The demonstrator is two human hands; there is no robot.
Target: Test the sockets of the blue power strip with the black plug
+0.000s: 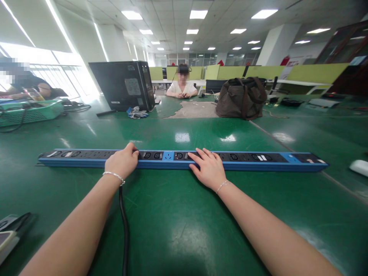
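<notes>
A long blue-and-black power strip [250, 164] lies across the green table, its sockets facing up. Over its left half, my left hand [122, 163] is closed with the fingertips curled down at the strip. A thick black cable [124, 230] comes out from under that wrist and runs toward me; its end is hidden in the hand. My right hand [209, 168] rests on the strip just right of the middle blue socket [168, 156], fingers spread and palm down.
Behind the strip stand a black computer case [120, 86], grey-blue gloves [137, 112] and a dark brown bag [241, 99]. A green basket [34, 113] sits at the left. Opposite me a person [182, 86] sits at the table; another person [25, 82] is at the far left.
</notes>
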